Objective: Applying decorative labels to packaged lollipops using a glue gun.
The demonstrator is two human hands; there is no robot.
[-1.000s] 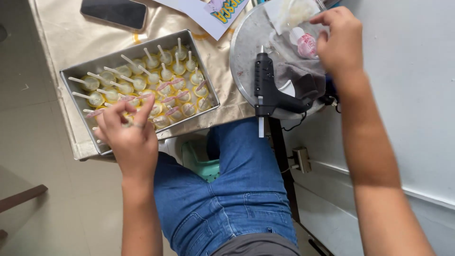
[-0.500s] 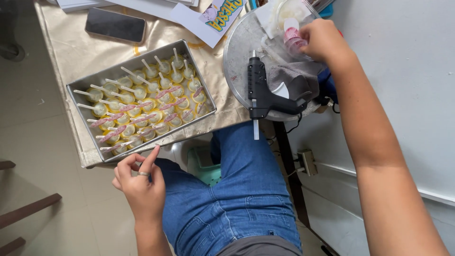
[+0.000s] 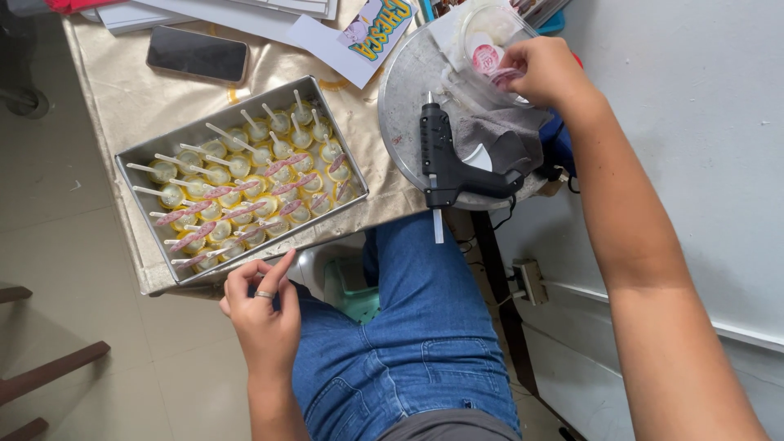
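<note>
Pink-printed round sticker [image 3: 502, 75], small, sits at my right hand [image 3: 547, 72], top right of the head view; fingertips closed on it over the clear plastic bag [image 3: 482, 41] lying on the round metal tray [image 3: 408, 106]. Black glue gun [image 3: 449, 163] rests on that tray, nozzle toward me, grey cloth [image 3: 498, 139] beside it

Left hand [image 3: 261, 306] hangs off the tabletop edge above my lap, just below the rectangular tin [image 3: 131, 175]; thumb and fingers pinched together, but whether anything is between them I cannot tell. Tin is packed with yellow cups with white sticks [image 3: 245, 196], several already carrying pink tags

Step, as I judge it: fetching a tag. Next move would call for bringing it across to an untagged stick, keeping clear of the gun's tip

Dark phone [image 3: 198, 53] lies beyond the tin
</note>
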